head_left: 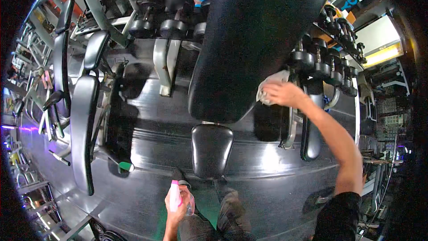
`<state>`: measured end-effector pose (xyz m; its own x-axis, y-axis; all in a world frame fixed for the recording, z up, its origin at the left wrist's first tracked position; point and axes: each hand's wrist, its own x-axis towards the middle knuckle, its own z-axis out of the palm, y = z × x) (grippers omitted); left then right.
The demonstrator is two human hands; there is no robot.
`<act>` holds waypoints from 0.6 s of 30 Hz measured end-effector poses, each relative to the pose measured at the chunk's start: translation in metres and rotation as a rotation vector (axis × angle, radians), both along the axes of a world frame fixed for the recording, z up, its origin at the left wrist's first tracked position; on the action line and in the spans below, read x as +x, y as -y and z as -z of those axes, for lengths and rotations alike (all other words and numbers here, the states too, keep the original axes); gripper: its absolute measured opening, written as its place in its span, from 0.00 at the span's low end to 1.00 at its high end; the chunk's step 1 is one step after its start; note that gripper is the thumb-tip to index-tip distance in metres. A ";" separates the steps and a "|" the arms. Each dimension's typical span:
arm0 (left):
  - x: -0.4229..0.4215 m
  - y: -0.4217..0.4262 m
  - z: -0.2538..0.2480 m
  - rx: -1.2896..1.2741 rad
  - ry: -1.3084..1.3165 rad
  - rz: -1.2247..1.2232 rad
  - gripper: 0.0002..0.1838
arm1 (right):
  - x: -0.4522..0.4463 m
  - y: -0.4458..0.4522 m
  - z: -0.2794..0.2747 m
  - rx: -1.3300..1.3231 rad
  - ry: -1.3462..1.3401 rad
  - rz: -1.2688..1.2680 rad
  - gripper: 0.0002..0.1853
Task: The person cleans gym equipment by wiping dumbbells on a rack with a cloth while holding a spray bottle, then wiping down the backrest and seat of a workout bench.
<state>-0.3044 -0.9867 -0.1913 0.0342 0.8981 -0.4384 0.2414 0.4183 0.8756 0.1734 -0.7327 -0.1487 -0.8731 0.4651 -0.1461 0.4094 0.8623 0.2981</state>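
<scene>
A tall black padded backrest (249, 40) of a gym bench rises in the middle, with its small black seat pad (212, 149) below. My right hand (285, 94) holds a pale, crumpled cloth (275, 79) against the right edge of the backrest, fingers pressed on it. Low in the view, above my legs, my left hand (177, 203) is wrapped round a spray bottle with a white and pink head (175, 196). The bottle's body is partly hidden by my fingers.
Dumbbells (174, 29) sit on a rack behind the backrest, and more dumbbells (318, 62) stand at the right. Another black bench (84, 129) is on the left, with further gym machines beyond. A black pad (313, 138) lies right of the seat. Dark flooring (156, 151) surrounds the bench.
</scene>
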 end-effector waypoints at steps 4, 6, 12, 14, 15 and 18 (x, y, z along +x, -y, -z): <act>-0.004 -0.002 -0.003 0.077 0.070 -0.016 0.09 | -0.014 -0.023 -0.097 0.259 -0.119 0.000 0.18; -0.005 -0.001 -0.003 0.062 0.102 -0.050 0.10 | -0.046 -0.012 -0.138 -0.092 -0.805 0.618 0.24; -0.013 0.007 0.013 0.052 0.105 0.018 0.11 | -0.059 -0.024 -0.043 0.805 -0.791 0.646 0.31; -0.012 0.006 0.007 -0.054 0.153 -0.027 0.12 | -0.079 -0.011 -0.003 0.758 -0.891 0.807 0.32; -0.012 0.005 0.009 -0.062 0.145 -0.024 0.12 | -0.090 -0.006 0.016 0.722 -0.999 0.857 0.32; -0.011 0.008 0.026 -0.189 0.090 -0.052 0.09 | -0.109 0.014 0.093 0.719 -1.075 0.942 0.31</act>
